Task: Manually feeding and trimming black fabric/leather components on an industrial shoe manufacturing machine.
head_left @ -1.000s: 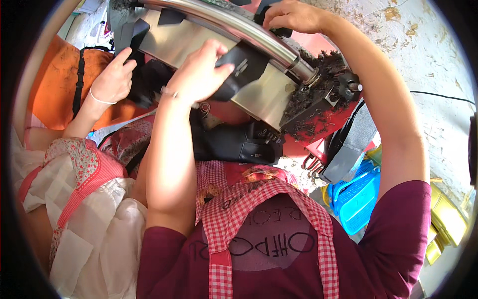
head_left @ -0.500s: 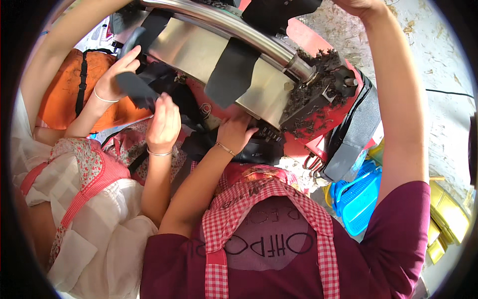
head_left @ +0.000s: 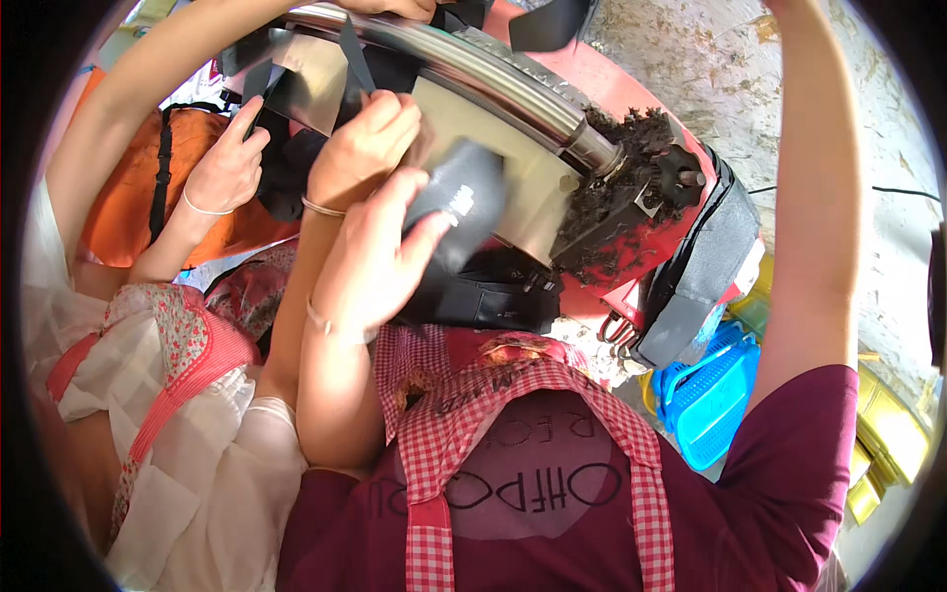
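My left hand (head_left: 370, 261) is raised just in front of a machine's metal plate (head_left: 473, 123), fingers and thumb closed on a flat dark grey piece (head_left: 464, 212), apparently leather-like, with a small pale mark. My right arm reaches far up the right side; only a sliver of my right hand (head_left: 786, 4) shows at the top edge, its fingers cut off. Above the plate runs a shiny metal roller (head_left: 473, 74). Close beside my left hand, a co-worker's hand (head_left: 365, 148) is at the plate near a dark upright piece (head_left: 355, 59). Another co-worker's hand (head_left: 222, 168) holds a dark strip.
Dark scraps (head_left: 631, 148) heap at the roller's right end on the red machine body (head_left: 631, 242). Another hand (head_left: 395, 8) rests by the roller's top. A curled black piece (head_left: 557, 25) is at the far side. A blue basket (head_left: 705, 395) and an orange bag (head_left: 128, 212) flank the machine.
My left hand has come up and left from under the plate's front edge and now holds the dark piece. My right hand has moved up and right. A co-worker's hand has moved onto the plate.
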`<move>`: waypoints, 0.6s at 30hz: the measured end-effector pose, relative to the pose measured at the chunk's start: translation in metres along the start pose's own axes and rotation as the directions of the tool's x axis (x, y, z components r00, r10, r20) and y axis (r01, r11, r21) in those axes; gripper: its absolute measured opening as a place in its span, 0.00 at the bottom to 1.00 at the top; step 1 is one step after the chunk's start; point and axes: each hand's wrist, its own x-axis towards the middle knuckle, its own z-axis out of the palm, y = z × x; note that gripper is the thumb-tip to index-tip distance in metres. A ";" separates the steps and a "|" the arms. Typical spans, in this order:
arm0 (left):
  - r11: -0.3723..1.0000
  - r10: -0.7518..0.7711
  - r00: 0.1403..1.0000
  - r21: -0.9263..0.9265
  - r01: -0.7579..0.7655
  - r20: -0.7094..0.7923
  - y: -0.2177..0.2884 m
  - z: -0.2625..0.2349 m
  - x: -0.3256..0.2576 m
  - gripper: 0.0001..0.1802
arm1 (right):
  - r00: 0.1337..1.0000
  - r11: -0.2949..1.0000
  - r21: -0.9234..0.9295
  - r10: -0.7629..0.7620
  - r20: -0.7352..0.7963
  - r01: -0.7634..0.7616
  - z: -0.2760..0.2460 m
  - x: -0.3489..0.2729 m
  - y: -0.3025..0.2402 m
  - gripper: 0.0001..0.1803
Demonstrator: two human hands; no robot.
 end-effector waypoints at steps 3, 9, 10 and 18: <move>0.993 -0.053 0.998 0.110 0.048 0.044 -0.019 0.000 0.027 0.21 | 0.953 0.920 -0.336 -0.103 0.284 0.200 0.043 -0.018 0.016 0.15; 0.998 -0.024 0.989 0.058 0.016 0.143 -0.035 0.015 0.078 0.27 | 0.526 0.959 -0.236 0.122 0.842 0.155 0.136 -0.066 0.055 0.21; 0.971 -0.238 0.955 0.076 0.228 0.174 -0.021 0.009 0.084 0.29 | 0.537 0.950 -0.277 0.161 0.828 0.142 0.139 -0.068 0.053 0.23; 0.890 -0.210 0.976 0.402 0.216 -0.060 -0.002 0.020 0.001 0.36 | 0.692 0.901 -0.408 0.391 0.607 -0.151 0.081 -0.065 0.038 0.21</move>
